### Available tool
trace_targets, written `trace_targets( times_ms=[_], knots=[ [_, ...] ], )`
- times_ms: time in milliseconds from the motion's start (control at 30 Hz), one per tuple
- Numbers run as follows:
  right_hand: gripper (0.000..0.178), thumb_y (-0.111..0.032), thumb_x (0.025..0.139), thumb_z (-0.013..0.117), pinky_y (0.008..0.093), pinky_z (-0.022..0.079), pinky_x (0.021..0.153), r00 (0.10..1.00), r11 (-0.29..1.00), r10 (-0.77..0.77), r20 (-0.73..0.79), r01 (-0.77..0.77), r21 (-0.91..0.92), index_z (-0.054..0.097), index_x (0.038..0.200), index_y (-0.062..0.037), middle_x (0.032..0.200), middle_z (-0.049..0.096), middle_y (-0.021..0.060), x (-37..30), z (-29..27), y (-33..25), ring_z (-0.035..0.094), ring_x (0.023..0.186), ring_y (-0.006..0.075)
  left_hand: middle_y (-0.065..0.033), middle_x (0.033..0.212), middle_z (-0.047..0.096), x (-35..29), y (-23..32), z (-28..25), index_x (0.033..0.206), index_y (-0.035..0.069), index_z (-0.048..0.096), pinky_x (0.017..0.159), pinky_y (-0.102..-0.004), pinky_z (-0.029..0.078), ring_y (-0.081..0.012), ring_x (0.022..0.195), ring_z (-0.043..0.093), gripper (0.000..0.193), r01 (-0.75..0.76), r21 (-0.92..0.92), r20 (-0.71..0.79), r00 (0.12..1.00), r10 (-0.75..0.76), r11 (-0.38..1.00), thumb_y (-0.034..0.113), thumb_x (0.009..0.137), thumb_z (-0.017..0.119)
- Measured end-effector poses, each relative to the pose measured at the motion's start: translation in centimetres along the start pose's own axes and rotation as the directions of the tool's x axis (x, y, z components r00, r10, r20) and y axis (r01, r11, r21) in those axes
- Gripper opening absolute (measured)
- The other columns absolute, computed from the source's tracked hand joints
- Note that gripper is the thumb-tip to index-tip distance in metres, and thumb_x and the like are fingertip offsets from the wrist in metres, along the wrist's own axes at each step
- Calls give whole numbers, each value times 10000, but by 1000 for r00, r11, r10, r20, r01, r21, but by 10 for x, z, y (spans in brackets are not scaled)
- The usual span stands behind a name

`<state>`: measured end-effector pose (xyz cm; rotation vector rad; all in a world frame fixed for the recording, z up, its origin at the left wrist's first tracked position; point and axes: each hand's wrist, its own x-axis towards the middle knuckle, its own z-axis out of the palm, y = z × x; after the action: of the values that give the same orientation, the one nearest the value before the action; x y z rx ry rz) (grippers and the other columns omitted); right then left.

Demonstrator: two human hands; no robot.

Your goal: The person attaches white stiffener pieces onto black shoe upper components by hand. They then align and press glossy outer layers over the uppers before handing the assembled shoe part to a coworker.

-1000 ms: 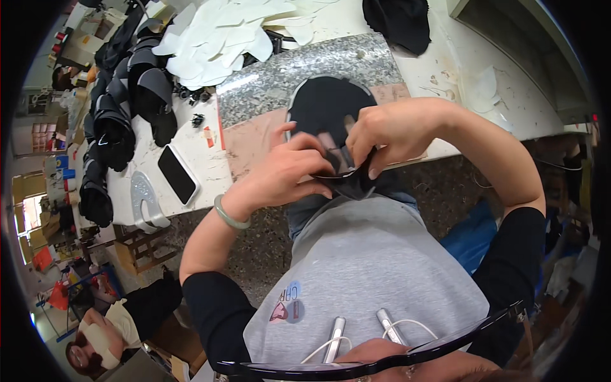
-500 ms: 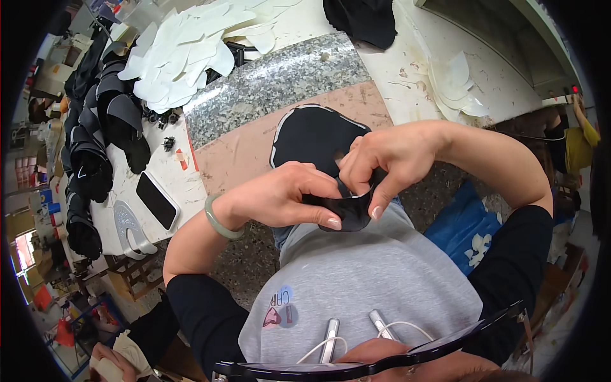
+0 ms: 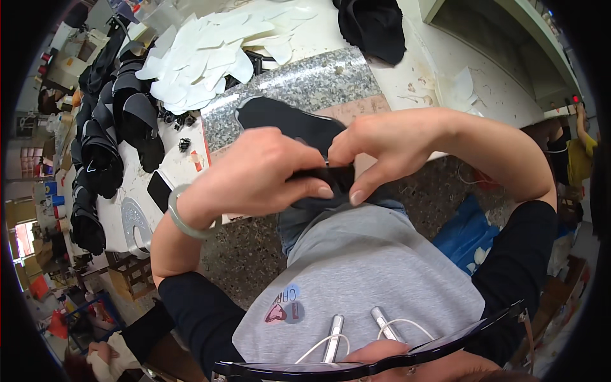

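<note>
Both my hands grip a black shoe upper (image 3: 283, 121), a soft fabric piece with a thin whitish edge, held just above my lap at the table's near side. My left hand (image 3: 270, 169), with a pale green bangle (image 3: 181, 219) on its wrist, pinches the near part between thumb and curled fingers. Close beside it, my right hand (image 3: 382, 153) pinches the same part, thumb toward me. The far end of the upper spreads out over the granite-patterned slab (image 3: 318, 73). Where the fingertips meet, the fold of the piece is dark and partly hidden.
Behind the slab lies a heap of thin white cut pieces (image 3: 203, 54). Black uppers (image 3: 140, 118) stand stacked on the left, near a phone (image 3: 159, 190) and a grey arch-shaped object (image 3: 133, 219). Black fabric (image 3: 372, 28) lies at the back; a metal housing (image 3: 503, 48) stands right.
Both hands have moved up and left with the upper, the left more so. The upper's far end has swung left onto the slab. My left arm now covers part of the phone.
</note>
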<state>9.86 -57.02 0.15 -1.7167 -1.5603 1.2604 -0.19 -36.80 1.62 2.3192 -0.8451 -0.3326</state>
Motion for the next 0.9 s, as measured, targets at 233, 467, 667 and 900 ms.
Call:
trace_targets(
  times_ms=[233, 467, 667, 900],
  knots=[
    [308, -224, 781, 770, 273, 469, 763, 841, 916, -90, -534, 281, 288, 669, 956, 9, 820, 668, 51, 4, 10, 25, 588, 805, 109, -103, 1016, 619, -15, -23, 16, 1095, 36, 594, 862, -335, 418, -243, 993, 551, 484, 236, 6, -929, 361, -82, 972, 215, 709, 824],
    [317, -69, 811, 737, 267, 478, 837, 779, 705, 64, -623, 407, 581, 643, 1101, 18, 1004, 672, 45, 2, 30, 45, 596, 927, 100, -87, 1106, 605, 12, -47, 119, 1025, 14, 640, 881, -316, 429, -202, 1011, 559, 293, -186, -483, -773, 550, -317, 855, 127, 783, 760],
    [254, -26, 810, 719, 262, 501, 804, 670, 543, 170, -723, 548, 636, 629, 1043, 23, 985, 677, 79, -7, 48, 72, 634, 883, 118, -35, 886, 637, 35, -35, 122, 958, 36, 659, 780, -264, 443, -130, 855, 574, 170, -291, -698, -647, 648, -401, 655, 102, 820, 732],
    [194, -26, 832, 704, 267, 510, 787, 618, 494, 176, -766, 618, 612, 643, 1005, 37, 936, 673, 77, -12, 53, 77, 629, 829, 121, 44, 712, 578, 41, -33, 112, 812, 16, 642, 572, -192, 377, -29, 652, 468, 143, -293, -759, -615, 616, -492, 582, 114, 825, 745]
  ],
)
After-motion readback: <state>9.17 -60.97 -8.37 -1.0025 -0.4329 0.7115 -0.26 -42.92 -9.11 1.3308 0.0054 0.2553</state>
